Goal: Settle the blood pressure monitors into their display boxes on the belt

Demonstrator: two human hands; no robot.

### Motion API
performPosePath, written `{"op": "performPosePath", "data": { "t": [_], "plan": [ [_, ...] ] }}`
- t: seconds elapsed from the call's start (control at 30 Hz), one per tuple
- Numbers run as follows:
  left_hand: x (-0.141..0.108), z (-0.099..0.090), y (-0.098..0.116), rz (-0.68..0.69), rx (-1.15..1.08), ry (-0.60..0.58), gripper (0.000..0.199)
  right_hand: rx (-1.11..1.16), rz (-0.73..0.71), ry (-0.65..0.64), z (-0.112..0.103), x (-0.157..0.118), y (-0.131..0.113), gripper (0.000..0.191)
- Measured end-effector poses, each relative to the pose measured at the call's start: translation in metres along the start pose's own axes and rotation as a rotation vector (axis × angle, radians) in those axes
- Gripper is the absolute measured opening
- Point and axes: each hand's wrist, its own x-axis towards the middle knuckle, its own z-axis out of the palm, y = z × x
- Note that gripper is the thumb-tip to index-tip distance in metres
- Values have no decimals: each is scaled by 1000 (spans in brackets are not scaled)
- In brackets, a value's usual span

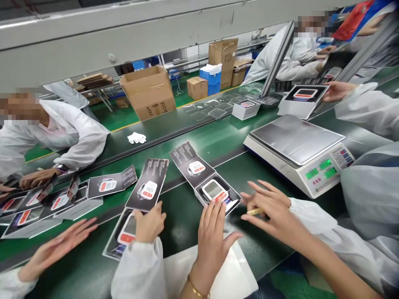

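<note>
My left hand (pixel 212 232), with a bracelet at the wrist, lies with fingers stretched over the near edge of an open black box (pixel 199 177). Inside that box sits a white-and-orange device with a grey screen (pixel 215 190); its printed lid is folded back. Just right of the box is my right hand (pixel 274 214), fingers apart and pointing left. Something small and yellowish (pixel 255 211) shows at its fingertips, perhaps a finger cot; I cannot tell. A co-worker's hand (pixel 149 223) rests on a second open box (pixel 146 185) to the left.
A scale (pixel 296 149) with green displays stands at right, by a co-worker's hand (pixel 282 195) and another hand holding a boxed device (pixel 304 94). More open boxes (pixel 77 197) line the left, near another hand (pixel 62 245). A white glove (pixel 136 138) lies beyond.
</note>
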Motion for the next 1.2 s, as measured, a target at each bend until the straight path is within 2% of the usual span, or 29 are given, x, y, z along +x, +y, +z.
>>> {"op": "performPosePath", "data": {
  "t": [0.07,0.17,0.23,0.33,0.4,0.47,0.57,0.63,0.7,0.73,0.83,0.9,0.93,1.0,1.1,1.2],
  "plan": [
    [21,10,2,-9,-26,-1,84,-106,-80,-17,3,12,9,23],
    [31,19,-1,-37,-34,27,59,-208,-148,-13,10,25,14,22],
    [30,21,-3,-43,-26,46,44,-231,-170,55,13,28,12,20],
    [26,19,-7,-22,-32,63,40,-172,-140,211,15,20,5,17],
    [23,17,-10,10,-33,74,38,-92,-136,245,22,9,-1,12],
    [21,15,-13,44,-16,72,38,-59,-153,170,34,-2,-6,13],
    [16,10,-23,79,41,70,41,-67,-100,22,59,-10,-11,35],
    [9,2,-36,85,104,75,44,5,-4,-5,69,-10,-10,50],
    [-2,-13,-54,89,196,76,47,111,89,-7,70,-9,-6,56],
    [-10,-24,-65,92,249,78,47,148,129,-9,68,-9,-5,53],
    [-39,-57,-88,64,404,108,51,151,203,-84,56,-13,-1,27],
    [-57,-68,-88,4,444,169,59,99,200,-178,53,-16,-1,18],
    [-64,-69,-82,-9,425,177,62,69,182,-225,54,-17,-2,16],
    [-74,-57,-63,27,317,77,61,23,135,-294,59,-16,-3,15],
    [-81,-24,-31,97,145,-215,56,-16,98,-335,70,-10,-6,15],
    [-88,0,-18,83,102,-313,60,-45,73,-366,74,-4,-5,14]
  ]
}}
